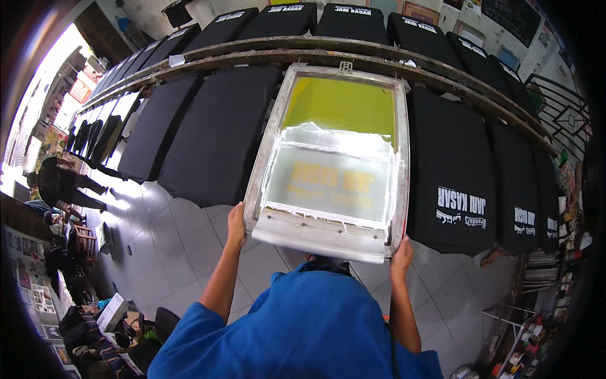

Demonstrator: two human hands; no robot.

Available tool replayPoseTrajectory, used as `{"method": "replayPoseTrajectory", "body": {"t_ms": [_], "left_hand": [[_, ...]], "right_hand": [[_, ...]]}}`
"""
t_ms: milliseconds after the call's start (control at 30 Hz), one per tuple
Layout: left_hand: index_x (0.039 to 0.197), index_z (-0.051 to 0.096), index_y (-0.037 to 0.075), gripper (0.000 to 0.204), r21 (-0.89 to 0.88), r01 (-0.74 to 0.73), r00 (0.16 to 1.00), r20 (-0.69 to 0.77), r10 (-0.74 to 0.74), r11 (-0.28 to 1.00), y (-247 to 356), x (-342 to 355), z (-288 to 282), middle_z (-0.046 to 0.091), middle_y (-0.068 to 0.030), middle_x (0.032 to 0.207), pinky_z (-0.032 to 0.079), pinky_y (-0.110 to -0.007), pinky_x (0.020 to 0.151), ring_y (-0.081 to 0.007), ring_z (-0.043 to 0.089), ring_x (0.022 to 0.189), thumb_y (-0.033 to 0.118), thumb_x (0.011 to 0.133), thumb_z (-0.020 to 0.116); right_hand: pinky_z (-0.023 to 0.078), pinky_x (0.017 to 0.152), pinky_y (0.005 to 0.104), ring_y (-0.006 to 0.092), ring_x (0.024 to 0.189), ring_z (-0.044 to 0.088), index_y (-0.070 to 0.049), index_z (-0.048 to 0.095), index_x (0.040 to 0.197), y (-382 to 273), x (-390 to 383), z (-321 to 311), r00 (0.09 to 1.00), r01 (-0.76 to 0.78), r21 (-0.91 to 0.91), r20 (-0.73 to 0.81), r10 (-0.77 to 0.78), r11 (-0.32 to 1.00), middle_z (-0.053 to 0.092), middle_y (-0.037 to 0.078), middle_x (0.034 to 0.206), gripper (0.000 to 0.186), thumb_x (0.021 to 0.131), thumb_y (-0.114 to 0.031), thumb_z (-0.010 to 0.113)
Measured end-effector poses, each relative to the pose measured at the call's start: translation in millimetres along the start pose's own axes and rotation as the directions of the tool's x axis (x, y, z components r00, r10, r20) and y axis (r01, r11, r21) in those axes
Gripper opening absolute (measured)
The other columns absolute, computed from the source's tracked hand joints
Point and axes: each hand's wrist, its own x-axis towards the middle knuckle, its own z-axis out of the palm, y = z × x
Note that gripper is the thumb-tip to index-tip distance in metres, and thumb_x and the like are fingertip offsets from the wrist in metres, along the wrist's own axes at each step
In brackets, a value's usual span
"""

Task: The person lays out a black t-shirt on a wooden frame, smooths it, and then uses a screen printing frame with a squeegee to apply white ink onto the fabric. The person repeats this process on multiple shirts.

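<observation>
A screen-printing frame (267, 146) with a pale, worn rim lies tilted slightly over the row of black boards in front of me. Its mesh is yellow-green at the far end, and thick white ink (353, 146) is smeared across the middle and along the edges. Faint yellowish lettering shows through the nearer mesh. My left hand (236, 225) is closed around the frame's near left corner. At the near right corner, my right hand (402, 254) grips the rim, its fingers partly hidden beneath. The frame covers whatever lies under it.
Plain black shirts on boards (218, 129) stand to the left; black shirts with white print (451, 167) stand to the right. Beyond a wooden rail (442, 66) runs another row of printed shirts. Another person (60, 183) stands far left on the tiled floor (177, 237).
</observation>
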Motion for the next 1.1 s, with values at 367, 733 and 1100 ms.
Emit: {"method": "replayPoseTrajectory", "body": {"t_ms": [367,733,1100], "left_hand": [[0.116,0.055,0.000,0.053,0.085,0.024,0.998,-0.061,-0.019,0.996,13,-9,-5,0.064,-0.0081,0.099,0.047,-0.031,0.083,-0.0159,0.060,0.089,0.048,0.100,0.038],[0.115,0.056,-0.005,0.052,-0.117,-0.057,0.998,0.000,0.057,0.992,-1,4,5,0.063,-0.0104,0.100,0.048,-0.029,0.080,-0.0151,0.060,0.090,0.044,0.101,0.041],[0.117,0.056,-0.003,0.045,0.180,-0.112,0.993,-0.020,0.117,0.977,-1,10,-8,0.060,-0.0107,0.103,0.044,-0.030,0.087,-0.0155,0.054,0.096,0.038,0.100,0.046]], "right_hand": [[0.044,0.087,0.0414,0.0335,0.102,0.056,0.000,0.057,0.117,-38,-17,-21,0.982,0.179,-0.144,-0.026,-0.185,0.973,0.059,0.022,0.114,0.038,0.093,-0.030,0.055],[0.042,0.095,0.0418,0.0310,0.111,0.053,-0.007,0.060,0.112,-98,-48,-8,0.625,0.778,-0.435,0.617,-0.479,0.454,0.058,0.010,0.119,0.049,0.067,-0.015,0.075],[0.045,0.091,0.0400,0.0282,0.102,0.059,-0.007,0.064,0.108,-155,-4,-7,0.629,0.737,-0.386,0.691,-0.356,0.555,0.065,0.009,0.108,0.043,0.066,-0.012,0.074]]}}
